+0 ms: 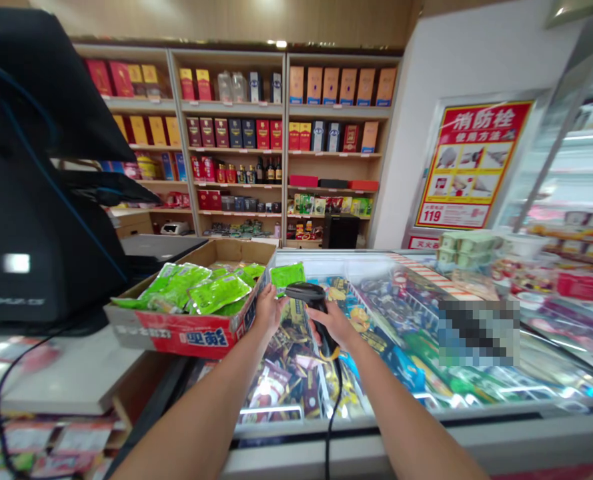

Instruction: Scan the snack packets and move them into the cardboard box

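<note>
My right hand (332, 321) is closed around the handle of a black barcode scanner (307, 294), whose head points left toward a green snack packet (287, 274). My left hand (267, 309) pinches that packet by its lower edge, just right of a cardboard box (183, 331) full of the same green packets (196, 290). The scanner's black cable (332, 413) hangs down toward me between my forearms.
The box rests on a white counter (56, 377) beside a black till screen (36, 200). Below my hands is a glass-topped chest freezer (426, 347) packed with ice creams. Wooden shelves (276, 147) of boxed bottles line the back wall, and a red fire-hydrant poster (469, 163) hangs at the right.
</note>
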The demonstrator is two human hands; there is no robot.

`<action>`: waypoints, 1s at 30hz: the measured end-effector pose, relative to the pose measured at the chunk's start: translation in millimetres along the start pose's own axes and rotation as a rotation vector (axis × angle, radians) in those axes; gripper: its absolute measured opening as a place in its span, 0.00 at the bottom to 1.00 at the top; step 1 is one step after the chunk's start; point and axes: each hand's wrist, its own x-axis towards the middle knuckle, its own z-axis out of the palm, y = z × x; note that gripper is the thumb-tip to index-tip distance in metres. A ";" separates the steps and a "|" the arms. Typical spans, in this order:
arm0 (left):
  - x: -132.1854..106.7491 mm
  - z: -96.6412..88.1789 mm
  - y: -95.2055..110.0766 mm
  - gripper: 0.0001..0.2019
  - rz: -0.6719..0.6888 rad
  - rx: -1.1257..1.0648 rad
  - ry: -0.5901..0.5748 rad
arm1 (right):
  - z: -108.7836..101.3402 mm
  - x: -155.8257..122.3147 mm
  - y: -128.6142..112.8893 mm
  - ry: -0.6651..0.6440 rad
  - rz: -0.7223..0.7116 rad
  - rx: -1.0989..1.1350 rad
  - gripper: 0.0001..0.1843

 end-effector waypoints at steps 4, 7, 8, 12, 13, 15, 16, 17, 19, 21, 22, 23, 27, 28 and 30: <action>1.9 0.9 -2.2 0.03 -0.002 -0.053 -0.002 | 2.8 -0.6 1.2 -0.005 0.017 -0.011 0.16; 0.8 1.9 -1.5 0.02 -0.009 -0.066 -0.005 | 4.6 -1.3 3.2 0.028 0.030 -0.009 0.15; 0.2 2.1 -1.1 0.02 -0.013 -0.071 -0.004 | 4.8 -1.4 3.6 0.034 0.039 -0.010 0.15; -1.6 3.3 0.6 0.03 -0.024 -0.093 0.026 | 4.5 -1.2 4.4 0.035 0.063 -0.008 0.15; -1.7 3.7 1.0 0.04 -0.029 -0.091 0.039 | 4.2 -0.9 4.6 0.035 0.064 -0.002 0.15; -1.5 4.2 1.5 0.04 -0.033 -0.077 0.058 | 3.4 -0.4 5.3 0.037 0.061 0.009 0.15; -1.3 4.4 1.8 0.04 -0.034 -0.067 0.056 | 3.0 -0.3 6.0 0.038 0.060 0.010 0.15; -1.1 4.4 1.9 0.03 -0.033 -0.057 0.047 | 2.7 -0.2 6.8 0.037 0.060 0.009 0.15; -1.2 4.0 2.1 0.02 -0.028 -0.045 0.028 | 2.3 0.0 8.9 0.040 0.058 0.012 0.15; -2.5 3.0 1.8 0.02 -0.027 -0.032 0.037 | 2.3 0.7 10.5 0.042 0.064 0.031 0.15; -3.7 2.4 1.2 0.02 -0.033 -0.023 0.054 | 2.1 1.6 10.4 0.047 0.066 0.047 0.16; -5.2 2.2 0.3 0.03 -0.048 -0.009 0.074 | 1.6 3.2 9.5 0.058 0.066 0.066 0.16; -10.7 9.0 -6.9 0.06 -0.185 0.073 0.116 | -10.0 13.8 -6.3 0.162 0.036 0.118 0.17; -11.3 13.8 -9.7 0.06 -0.221 0.092 0.111 | -16.3 16.4 -12.4 0.192 0.020 0.118 0.17; -11.3 27.3 -16.9 0.07 -0.279 0.140 0.087 | -32.7 18.9 -23.7 0.238 -0.018 0.110 0.17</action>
